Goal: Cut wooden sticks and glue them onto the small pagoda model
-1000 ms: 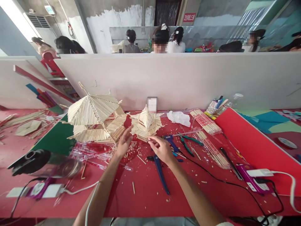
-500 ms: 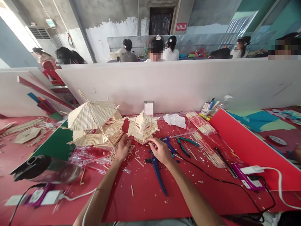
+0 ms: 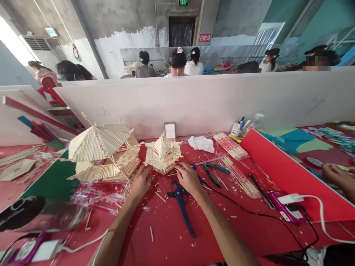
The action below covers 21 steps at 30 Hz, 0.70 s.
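A small pavilion model (image 3: pixel 163 155) of pale thin sticks, with a pointed roof, stands on the red table in front of me. My left hand (image 3: pixel 142 181) is at its front left side, fingers loosely bent and apart. On the front right, my right hand (image 3: pixel 188 178) reaches its fingertips to the lower edge, thumb apart from the fingers. Whether either hand presses on the sticks I cannot tell. A larger stick pavilion (image 3: pixel 100 144) rises left of my left hand. Blue-handled cutters (image 3: pixel 181 208) lie between my forearms, and a blue glue gun (image 3: pixel 198 173) is partly hidden behind my right hand.
Green-handled pliers (image 3: pixel 212 173) and bagged stick bundles (image 3: pixel 231 146) lie to the right, before a red board (image 3: pixel 274 177). Power strips (image 3: pixel 285 207) and cables flank my arms. A dark-lidded bottle (image 3: pixel 41 212) lies left. Another person's hand (image 3: pixel 337 175) shows far right.
The view has shifted slightly right and up. My right hand's fingers have spread from a closer pinch at the small model's edge. Another person's hand shows more fully at the right.
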Available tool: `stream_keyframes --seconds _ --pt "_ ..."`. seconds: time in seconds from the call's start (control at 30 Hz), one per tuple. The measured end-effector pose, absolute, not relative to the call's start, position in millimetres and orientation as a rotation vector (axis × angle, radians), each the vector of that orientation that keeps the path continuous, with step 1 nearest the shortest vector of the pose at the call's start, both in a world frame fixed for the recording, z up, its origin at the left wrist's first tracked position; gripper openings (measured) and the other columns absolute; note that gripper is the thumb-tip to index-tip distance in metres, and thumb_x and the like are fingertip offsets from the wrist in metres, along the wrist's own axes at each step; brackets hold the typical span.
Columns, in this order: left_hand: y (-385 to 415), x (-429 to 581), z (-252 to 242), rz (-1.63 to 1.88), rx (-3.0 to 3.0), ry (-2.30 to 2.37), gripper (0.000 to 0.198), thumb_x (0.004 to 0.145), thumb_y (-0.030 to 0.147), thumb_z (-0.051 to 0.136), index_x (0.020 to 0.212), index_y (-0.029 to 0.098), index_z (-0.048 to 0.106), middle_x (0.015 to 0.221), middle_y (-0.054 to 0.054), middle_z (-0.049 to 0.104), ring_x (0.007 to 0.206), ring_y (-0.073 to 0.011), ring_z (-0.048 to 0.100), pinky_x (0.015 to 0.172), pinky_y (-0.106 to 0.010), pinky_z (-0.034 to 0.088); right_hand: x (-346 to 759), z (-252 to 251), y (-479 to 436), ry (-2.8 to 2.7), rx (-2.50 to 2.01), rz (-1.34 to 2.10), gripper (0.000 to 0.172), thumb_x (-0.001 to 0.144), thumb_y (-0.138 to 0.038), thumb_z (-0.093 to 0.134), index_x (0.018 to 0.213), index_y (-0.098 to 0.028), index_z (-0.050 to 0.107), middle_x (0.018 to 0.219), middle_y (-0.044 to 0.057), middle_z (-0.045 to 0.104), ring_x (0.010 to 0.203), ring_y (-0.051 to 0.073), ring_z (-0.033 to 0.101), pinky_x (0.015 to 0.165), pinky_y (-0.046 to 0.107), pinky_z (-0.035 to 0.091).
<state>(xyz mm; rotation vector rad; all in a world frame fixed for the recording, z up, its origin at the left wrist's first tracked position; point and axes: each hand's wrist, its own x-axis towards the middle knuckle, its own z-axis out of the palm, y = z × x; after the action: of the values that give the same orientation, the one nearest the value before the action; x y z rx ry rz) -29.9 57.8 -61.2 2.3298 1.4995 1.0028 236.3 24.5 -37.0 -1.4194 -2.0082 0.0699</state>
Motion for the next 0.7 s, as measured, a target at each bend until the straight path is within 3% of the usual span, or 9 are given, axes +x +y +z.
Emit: stream_keyframes --seconds 0.23,0.47,0.7 --pt "55.5 -30.3 -59.6 0.911 2.390 1.460 0.042 0.097 0.018 0.047 0.134 0.023 0.066 0.141 -0.011 0.061 0.122 -0.0296 0.066 0.106 -0.047 0.056 236.0 -42.8 26.6 -2.056 -1.378 0.117 0.044 0.099 -0.010 0.050 0.138 -0.022 0.067 0.115 0.011 0.077 0.102 0.026 0.069 0.092 0.039 0.059" --pt "58.5 -29.8 -63.1 0.859 2.363 1.470 0.044 0.097 0.019 0.051 0.140 0.022 0.061 0.150 -0.013 0.057 0.135 -0.0345 0.059 0.113 -0.052 0.051 230.1 -39.7 22.4 -2.075 -1.369 0.163 0.043 0.100 -0.010 0.048 0.138 -0.021 0.065 0.119 0.009 0.076 0.104 0.026 0.068 0.092 0.039 0.057" --pt "55.8 -26.8 -62.3 0.763 2.413 1.382 0.055 0.094 0.011 0.050 0.148 0.025 0.054 0.161 -0.012 0.044 0.146 -0.0332 0.048 0.117 -0.052 0.048 229.1 -42.8 24.1 -2.093 -1.382 0.153 0.050 0.099 -0.009 0.047 0.147 -0.021 0.058 0.118 0.010 0.076 0.099 0.027 0.067 0.090 0.040 0.057"
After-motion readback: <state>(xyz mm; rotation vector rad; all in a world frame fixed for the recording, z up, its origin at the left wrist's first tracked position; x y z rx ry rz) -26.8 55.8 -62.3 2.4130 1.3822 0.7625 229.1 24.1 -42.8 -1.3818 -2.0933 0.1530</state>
